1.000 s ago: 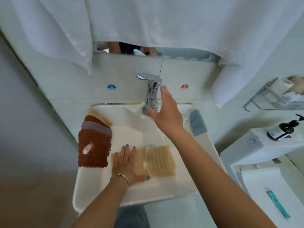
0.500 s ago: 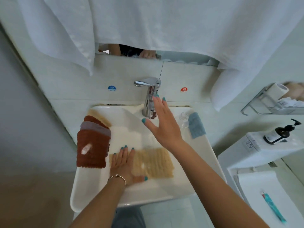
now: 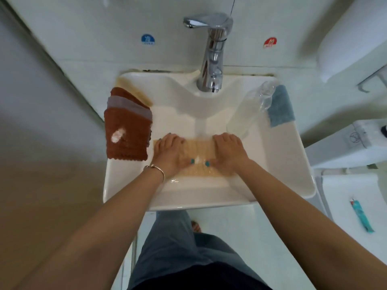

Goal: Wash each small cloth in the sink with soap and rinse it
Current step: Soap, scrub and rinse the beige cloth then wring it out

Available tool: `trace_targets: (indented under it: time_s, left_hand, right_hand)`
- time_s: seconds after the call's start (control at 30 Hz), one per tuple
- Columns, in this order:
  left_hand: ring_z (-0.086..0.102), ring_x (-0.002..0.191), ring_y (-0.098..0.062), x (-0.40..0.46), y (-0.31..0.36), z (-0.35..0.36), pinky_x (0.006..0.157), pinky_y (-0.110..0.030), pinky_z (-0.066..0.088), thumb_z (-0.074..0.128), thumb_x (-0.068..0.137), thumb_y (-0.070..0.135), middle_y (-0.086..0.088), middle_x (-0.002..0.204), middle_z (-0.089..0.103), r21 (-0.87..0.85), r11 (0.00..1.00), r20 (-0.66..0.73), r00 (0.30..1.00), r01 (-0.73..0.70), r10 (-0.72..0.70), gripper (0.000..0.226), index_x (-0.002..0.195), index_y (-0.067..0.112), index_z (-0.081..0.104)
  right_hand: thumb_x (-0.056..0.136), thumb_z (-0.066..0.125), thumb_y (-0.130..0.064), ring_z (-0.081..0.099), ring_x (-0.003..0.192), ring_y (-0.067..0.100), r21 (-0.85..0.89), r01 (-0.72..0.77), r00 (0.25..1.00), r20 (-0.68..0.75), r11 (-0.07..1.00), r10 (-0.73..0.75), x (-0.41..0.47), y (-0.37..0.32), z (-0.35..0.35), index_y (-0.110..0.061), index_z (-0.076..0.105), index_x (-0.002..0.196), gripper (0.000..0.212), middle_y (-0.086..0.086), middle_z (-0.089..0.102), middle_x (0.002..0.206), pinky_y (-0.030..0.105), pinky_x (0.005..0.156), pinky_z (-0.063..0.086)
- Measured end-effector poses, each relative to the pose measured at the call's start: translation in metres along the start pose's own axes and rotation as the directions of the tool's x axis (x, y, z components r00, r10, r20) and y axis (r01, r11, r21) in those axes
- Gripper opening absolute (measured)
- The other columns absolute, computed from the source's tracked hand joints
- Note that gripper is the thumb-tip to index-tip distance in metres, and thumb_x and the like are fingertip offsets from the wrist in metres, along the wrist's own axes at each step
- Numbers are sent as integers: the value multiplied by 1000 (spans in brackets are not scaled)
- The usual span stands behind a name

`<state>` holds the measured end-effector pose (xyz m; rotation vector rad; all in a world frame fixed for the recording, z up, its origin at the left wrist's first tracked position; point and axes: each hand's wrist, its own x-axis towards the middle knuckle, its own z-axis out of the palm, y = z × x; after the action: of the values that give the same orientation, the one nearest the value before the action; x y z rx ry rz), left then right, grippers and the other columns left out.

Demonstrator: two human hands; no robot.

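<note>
Right now two hands work in the sink (image 3: 272,164): the left hand (image 3: 167,151) and right hand (image 3: 228,151) each grip an end of one beige cloth (image 3: 198,151), fingers curled over it, straight below the faucet (image 3: 211,53) and its running water. Left of the faucet, a stack of cloths (image 3: 127,130) lies on the rim; right of it, one blue cloth (image 3: 280,105) and one clear bottle (image 3: 249,109).

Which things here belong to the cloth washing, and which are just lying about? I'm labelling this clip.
In the job: beige cloth under left hand and right hand; running faucet; sink; stacked brown cloths on the rim; blue cloth; clear bottle, perhaps soap.

Lying about: teal tube; cold sticker; hot sticker.
</note>
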<state>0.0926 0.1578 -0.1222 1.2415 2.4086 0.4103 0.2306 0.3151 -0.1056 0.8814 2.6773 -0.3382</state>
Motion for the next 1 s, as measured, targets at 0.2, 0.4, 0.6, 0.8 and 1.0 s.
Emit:
trace_targets:
  time_s: [0.2,0.4,0.6,0.8,1.0]
  left_hand:
    - [42,110,-30,23,8,-17,88,-37,28,65,76,65,-8,114,49,258,963,213,977,-75,19,58,110,19,57]
    - [61,63,1,20,21,-38,59,-16,47,78,79,10,15,64,67,-576,797,453,883,181,126,14,80,19,66]
    - [70,75,-11,11,44,-28,64,-24,56,60,91,17,1,83,74,-905,220,383,923,365,44,15,103,8,64]
    - [67,75,-22,25,88,3,74,-34,53,56,95,46,-4,80,72,-892,244,265,878,380,-399,40,79,12,70]
    - [55,60,-17,22,134,4,67,-30,44,50,96,42,5,57,58,-953,156,110,772,262,-626,46,57,17,54]
  right_hand:
    - [80,71,-41,56,89,24,31,143,974,172,989,-147,0,-3,-17,-19,57,83,26,1,55,85,30,70,43]
    - [85,73,-19,53,76,15,653,13,953,222,757,-208,-22,32,-33,-15,57,86,17,-3,56,80,24,64,40]
    - [83,76,-21,62,70,8,928,-41,996,67,371,-57,-30,44,-38,-20,63,94,17,-2,65,81,25,63,51]
    - [98,56,-29,58,69,8,974,-45,966,-14,221,260,-40,-2,-30,-19,51,87,16,-7,59,77,28,66,49]
    - [101,37,-43,61,73,28,819,-76,938,-134,568,319,-39,-30,-19,-24,37,90,22,1,61,75,42,65,46]
